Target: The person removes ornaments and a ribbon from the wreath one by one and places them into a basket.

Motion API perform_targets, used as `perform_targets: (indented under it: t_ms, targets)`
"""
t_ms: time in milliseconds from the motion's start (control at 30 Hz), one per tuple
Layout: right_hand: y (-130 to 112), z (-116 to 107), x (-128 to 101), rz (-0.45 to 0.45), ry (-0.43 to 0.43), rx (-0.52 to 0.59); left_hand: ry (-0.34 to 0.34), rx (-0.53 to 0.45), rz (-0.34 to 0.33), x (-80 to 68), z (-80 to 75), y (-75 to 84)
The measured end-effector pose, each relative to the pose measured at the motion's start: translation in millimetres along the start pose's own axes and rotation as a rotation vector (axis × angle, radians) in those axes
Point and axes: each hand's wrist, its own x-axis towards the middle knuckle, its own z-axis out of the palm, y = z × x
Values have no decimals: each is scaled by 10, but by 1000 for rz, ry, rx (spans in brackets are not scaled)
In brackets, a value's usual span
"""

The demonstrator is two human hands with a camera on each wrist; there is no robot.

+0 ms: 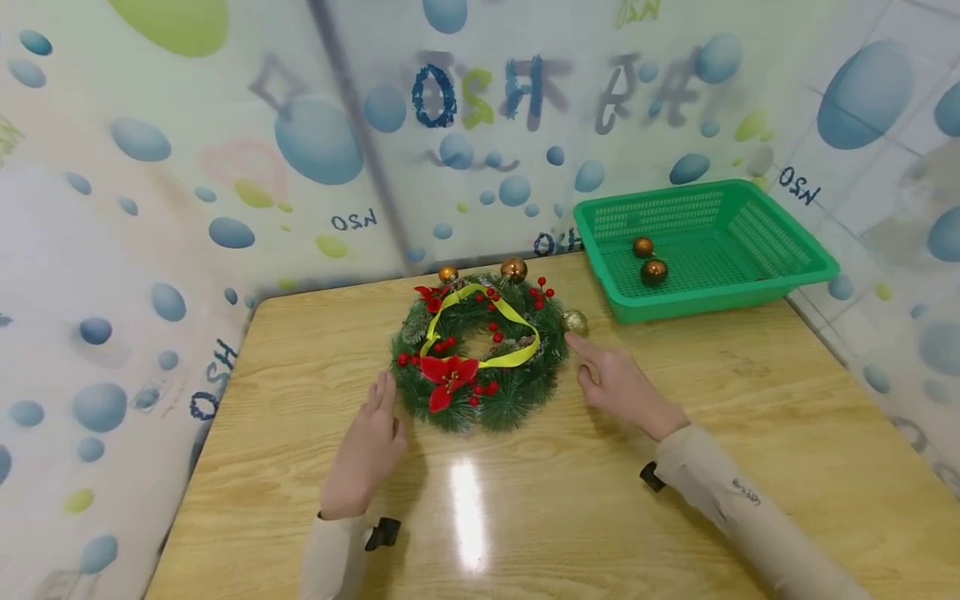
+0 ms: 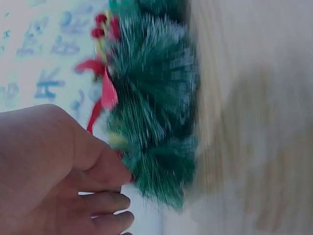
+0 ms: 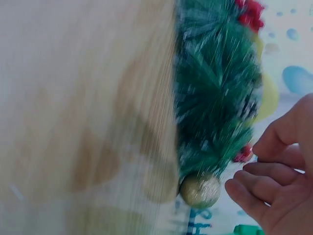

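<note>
A green pine wreath (image 1: pixel 480 354) with red flowers, berries, a yellow ribbon and small balls lies on the wooden table (image 1: pixel 525 500). My left hand (image 1: pixel 371 442) hovers just left of the wreath's near edge, fingers straight and holding nothing; the left wrist view shows the wreath (image 2: pixel 156 107) beside its fingers (image 2: pixel 110 203). My right hand (image 1: pixel 611 379) is at the wreath's right side, its index finger reaching toward a gold ball (image 1: pixel 575 322). In the right wrist view the gold ball (image 3: pixel 200 190) sits close to loosely bent fingers (image 3: pixel 249 193), which do not touch it.
A green plastic basket (image 1: pixel 795 275) stands at the table's back right with two bronze balls (image 1: pixel 649 260) inside. Bubble-patterned sheets wall off the table's back and sides. Bare tabletop lies in front of the wreath.
</note>
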Motion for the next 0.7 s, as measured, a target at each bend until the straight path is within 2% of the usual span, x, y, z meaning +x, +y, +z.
perform_targets:
  t_ms: [167, 400, 700]
  targets:
    - [196, -17, 101, 35, -53, -8, 28, -11, 67, -106, 151, 123]
    - [234, 46, 162, 38, -105, 12, 29, -2, 49, -162, 266, 161]
    - [205, 118, 221, 47, -155, 8, 60, 9, 77, -172, 300, 163]
